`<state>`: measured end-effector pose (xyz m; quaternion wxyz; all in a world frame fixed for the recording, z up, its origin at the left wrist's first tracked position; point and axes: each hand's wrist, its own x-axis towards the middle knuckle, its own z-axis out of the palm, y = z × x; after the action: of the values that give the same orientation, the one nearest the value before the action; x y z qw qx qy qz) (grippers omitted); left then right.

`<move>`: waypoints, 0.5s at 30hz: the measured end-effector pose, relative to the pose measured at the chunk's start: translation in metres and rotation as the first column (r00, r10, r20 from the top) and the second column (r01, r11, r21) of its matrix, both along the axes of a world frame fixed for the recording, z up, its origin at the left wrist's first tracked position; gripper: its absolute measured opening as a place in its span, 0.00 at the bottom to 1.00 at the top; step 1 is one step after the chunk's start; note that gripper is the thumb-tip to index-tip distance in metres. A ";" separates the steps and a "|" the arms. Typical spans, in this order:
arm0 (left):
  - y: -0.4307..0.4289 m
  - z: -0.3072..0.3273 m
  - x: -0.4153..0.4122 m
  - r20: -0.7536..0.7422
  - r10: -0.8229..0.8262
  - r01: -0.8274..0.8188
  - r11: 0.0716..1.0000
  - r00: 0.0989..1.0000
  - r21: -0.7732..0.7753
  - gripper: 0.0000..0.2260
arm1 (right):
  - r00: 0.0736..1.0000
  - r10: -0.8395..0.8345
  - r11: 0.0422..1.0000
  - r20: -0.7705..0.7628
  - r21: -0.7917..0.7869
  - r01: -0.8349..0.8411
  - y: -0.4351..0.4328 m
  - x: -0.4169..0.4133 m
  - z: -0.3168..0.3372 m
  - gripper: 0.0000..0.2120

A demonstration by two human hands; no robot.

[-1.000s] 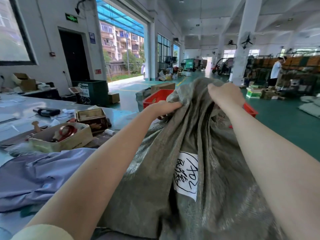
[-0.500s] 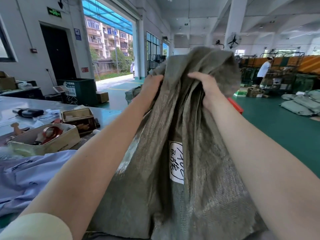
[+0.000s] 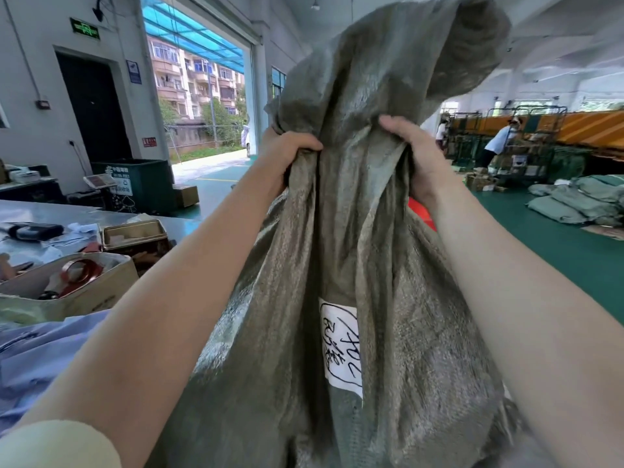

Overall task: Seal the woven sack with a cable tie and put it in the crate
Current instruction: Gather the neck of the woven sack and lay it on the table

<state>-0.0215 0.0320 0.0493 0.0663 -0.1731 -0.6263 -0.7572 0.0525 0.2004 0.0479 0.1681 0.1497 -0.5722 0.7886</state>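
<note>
A grey-green woven sack [image 3: 398, 282] with a white handwritten label [image 3: 341, 346] fills the middle of the view, held upright. My left hand [image 3: 287, 153] grips the gathered cloth on the left side of its neck. My right hand [image 3: 415, 153] grips the neck on the right. Above both hands the loose sack mouth flops upward. A sliver of the red crate [image 3: 420, 211] shows behind the sack, below my right wrist. No cable tie is visible.
A metal table [image 3: 60, 214] on the left carries a cardboard box with tape rolls [image 3: 67, 285], a tin box [image 3: 135, 234] and blue cloth [image 3: 40, 359]. Filled sacks [image 3: 580, 201] lie on the green floor at right. People work by racks [image 3: 499, 143] far right.
Both hands have lifted the sack's neck higher and bunched it tighter. The loose mouth now stands tall above the hands, and the sack hides nearly all of the red crate.
</note>
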 end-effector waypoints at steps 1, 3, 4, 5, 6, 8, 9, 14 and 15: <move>-0.001 0.000 -0.003 0.024 -0.005 0.004 1.000 1.000 0.013 0.19 | 0.999 -0.022 0.999 0.039 0.031 0.021 0.003 -0.003 -0.004 0.10; 0.002 -0.002 -0.001 0.049 -0.070 0.070 0.998 0.996 0.002 0.18 | 0.991 0.015 0.999 0.132 0.027 -0.018 0.004 -0.004 -0.014 0.09; 0.005 -0.002 0.002 0.060 -0.117 0.118 0.993 0.991 -0.026 0.15 | 0.988 0.049 0.999 0.149 -0.012 -0.048 0.002 -0.004 -0.017 0.13; 0.008 -0.002 0.008 0.063 -0.170 0.173 0.984 0.983 -0.044 0.17 | 0.985 0.081 0.996 0.150 -0.045 -0.075 -0.001 -0.004 -0.020 0.16; 0.011 -0.002 0.008 0.051 -0.199 0.202 0.978 0.979 -0.057 0.23 | 0.986 0.098 0.994 0.132 -0.063 -0.091 -0.005 -0.005 -0.019 0.17; 0.016 -0.003 0.008 -0.030 -0.209 0.207 0.977 0.978 -0.046 0.29 | 0.991 0.089 0.995 0.105 -0.051 -0.084 -0.016 -0.006 -0.009 0.10; 0.016 -0.002 0.007 -0.073 -0.169 0.166 0.985 0.983 -0.040 0.27 | 0.994 0.067 0.997 0.091 -0.051 -0.063 -0.020 -0.007 -0.004 0.10; 0.003 -0.011 -0.004 -0.092 -0.107 0.094 0.986 0.990 -0.141 0.39 | 1.000 -0.031 0.986 0.008 -0.162 0.031 -0.015 -0.012 0.017 0.20; -0.001 -0.012 -0.005 -0.009 -0.209 0.204 0.961 0.978 -0.186 0.36 | 1.000 -0.003 0.981 -0.009 -0.193 0.001 -0.014 -0.011 0.018 0.22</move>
<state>-0.0262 0.0314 0.0376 -0.0203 -0.2535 -0.6711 -0.6963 0.0414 0.1861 0.0662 0.1852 0.1357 -0.4923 0.8396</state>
